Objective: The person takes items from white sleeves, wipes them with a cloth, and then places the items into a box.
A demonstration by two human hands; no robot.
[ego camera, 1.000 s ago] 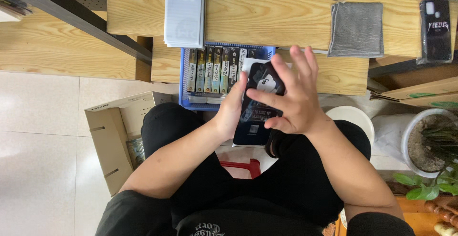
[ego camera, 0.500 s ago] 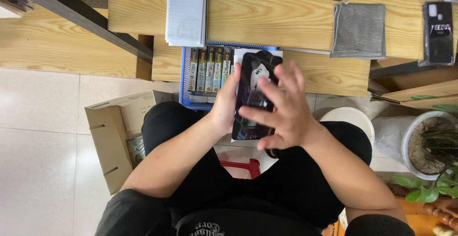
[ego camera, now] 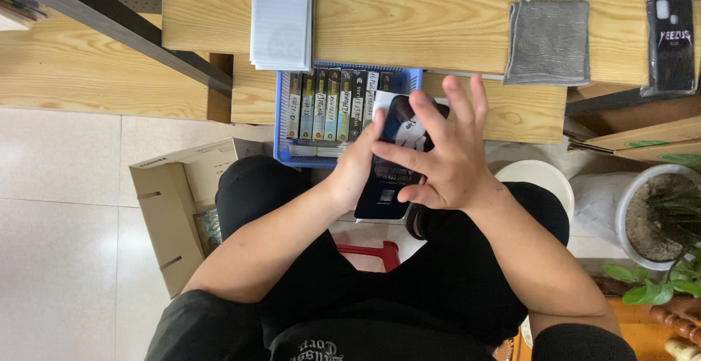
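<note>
A pale tiled floor (ego camera: 66, 222) fills the left of the frame, and a wooden bench (ego camera: 409, 18) runs across the top. At lower left an open cardboard box (ego camera: 171, 215) stands on the tiles. At the upper centre a stack of clear sleeves (ego camera: 281, 14) lies on the bench, and just below it a blue basket (ego camera: 281, 124) holds a row of slim boxes (ego camera: 328, 105) standing on edge.

In the middle, above the person's black-clad lap, the left hand (ego camera: 354, 171) grasps a dark phone case (ego camera: 387, 178) along its left edge, thumb up against the side. The case stands roughly upright in the frame, its upper end over the basket's right side. The right hand (ego camera: 445, 156) is open, fingers spread and pointing up, its palm laid across the case's right side; it grips nothing.

Further right, a grey cloth (ego camera: 548, 40) lies on the bench, and a black printed case (ego camera: 672, 43) lies at the upper right. A white stool (ego camera: 537, 178) shows beside the right wrist. A potted plant (ego camera: 664, 222) sits at the right edge.
</note>
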